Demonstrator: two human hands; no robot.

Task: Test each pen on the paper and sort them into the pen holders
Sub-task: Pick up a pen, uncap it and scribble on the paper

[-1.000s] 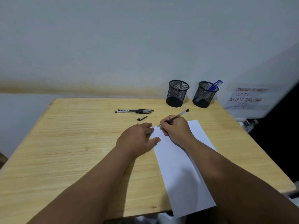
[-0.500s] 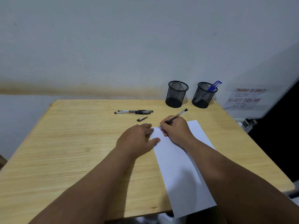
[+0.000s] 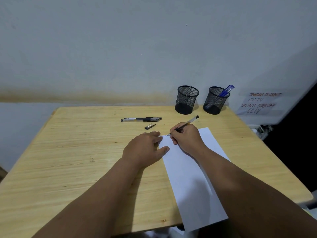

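1. Pens [image 3: 141, 119], two, capped, lying side by side on the wooden surface [image 3: 68, 152], far-centre and well apart from the paper. Untested, by my judgement. Risk: a careless reach could roll them out of easy range, since nothing blocks them.

2. Cap [image 3: 150, 126], loose, lying just beyond the left hand. Risk: small and dark, easily knocked aside or forgotten, which would send its pen into a holder uncapped.

3. Left hand [image 3: 145, 147], flat, fingers straight, pressing the paper's near-left corner area. Risk: if the pressure lifts mid-stroke, the sheet may skid.

4. Paper [image 3: 192, 177], white sheet lying slantwise, its near end overhanging the surface edge. Risk: the overhang could catch a forearm and drag the sheet off.

5. Right hand [image 3: 186, 138], fingers curled round the uncapped pen [image 3: 186, 124], tip at the paper's far-left corner. Faint marks show there; too small to read. Risk: testing so close to the edge, the tip could slip off and mark the wood.

6. Left holder [image 3: 187, 100], black mesh, apparently empty, upright. Risk: light and easily tipped by a dropped pen.

7. Right holder [image 3: 216, 101], containing blue pens [image 3: 225, 91] leaning right. Risk: mis-sorting, since the two holders look identical.
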